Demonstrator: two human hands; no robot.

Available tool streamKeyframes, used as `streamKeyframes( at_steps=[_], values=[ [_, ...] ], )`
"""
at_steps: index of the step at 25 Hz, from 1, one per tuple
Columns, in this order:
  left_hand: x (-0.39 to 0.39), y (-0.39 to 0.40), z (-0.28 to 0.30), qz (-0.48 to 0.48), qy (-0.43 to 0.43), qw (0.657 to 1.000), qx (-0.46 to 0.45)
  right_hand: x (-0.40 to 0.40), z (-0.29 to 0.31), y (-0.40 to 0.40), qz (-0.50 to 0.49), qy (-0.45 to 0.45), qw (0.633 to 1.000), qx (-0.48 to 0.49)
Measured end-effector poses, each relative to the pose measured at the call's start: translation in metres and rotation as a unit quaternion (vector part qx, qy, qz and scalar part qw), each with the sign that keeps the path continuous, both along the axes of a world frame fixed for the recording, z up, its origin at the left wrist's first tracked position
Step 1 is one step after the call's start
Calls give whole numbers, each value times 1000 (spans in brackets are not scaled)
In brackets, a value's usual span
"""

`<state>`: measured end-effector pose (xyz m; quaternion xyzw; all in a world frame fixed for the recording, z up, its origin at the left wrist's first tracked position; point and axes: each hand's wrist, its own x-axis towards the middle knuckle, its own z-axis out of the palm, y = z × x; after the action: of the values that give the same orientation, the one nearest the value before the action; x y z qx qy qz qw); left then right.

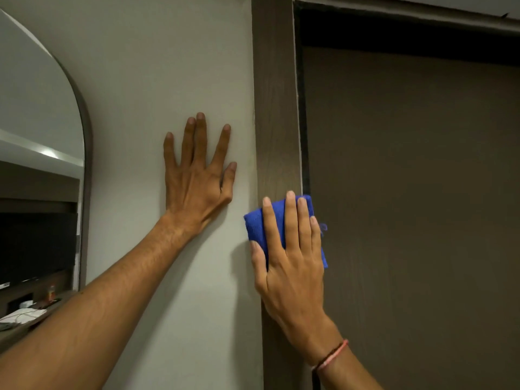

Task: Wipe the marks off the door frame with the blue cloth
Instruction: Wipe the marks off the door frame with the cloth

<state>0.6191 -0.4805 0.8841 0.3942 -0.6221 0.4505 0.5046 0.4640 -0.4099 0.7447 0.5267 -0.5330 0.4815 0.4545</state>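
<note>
A dark brown wooden door frame (275, 108) runs upright through the middle of the view. My right hand (292, 266) presses a folded blue cloth (254, 225) flat against the frame at mid height, fingers spread over it. My left hand (197, 178) lies flat on the pale wall (157, 66) just left of the frame, fingers apart and holding nothing. I cannot make out clear marks on the frame; a faint mark shows at its left edge higher up.
A brown door (408, 206) fills the right side, shut inside the frame. At the left an arched mirror (39, 108) with a dark rim hangs over a ledge (25, 319) with small items.
</note>
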Motion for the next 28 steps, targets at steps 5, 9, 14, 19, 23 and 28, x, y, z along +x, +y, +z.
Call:
streamKeyframes(
  at_steps=[5, 9, 14, 19, 23, 28],
  values=[
    [-1, -2, -3, 3, 3, 1000, 3, -3, 84, -5, -8, 26, 1000, 9],
    [-1, -3, -2, -5, 1, 1000, -4, -3, 205, -6, 5, 9, 1000, 5],
    [-1, -4, -5, -2, -2, 1000, -5, -1, 141, -8, 12, 2, 999, -44],
    [-2, 2, -27, 6, -5, 1000, 7, -1, 12, 5, -17, 9, 1000, 17],
    [-1, 0, -30, 4, -3, 1000, 6, -1, 132, -1, 2, 24, 1000, 8],
    [-1, -6, -41, 9, 1, 1000, -12, 2, 196, -12, 2, -14, 1000, -19]
  ],
)
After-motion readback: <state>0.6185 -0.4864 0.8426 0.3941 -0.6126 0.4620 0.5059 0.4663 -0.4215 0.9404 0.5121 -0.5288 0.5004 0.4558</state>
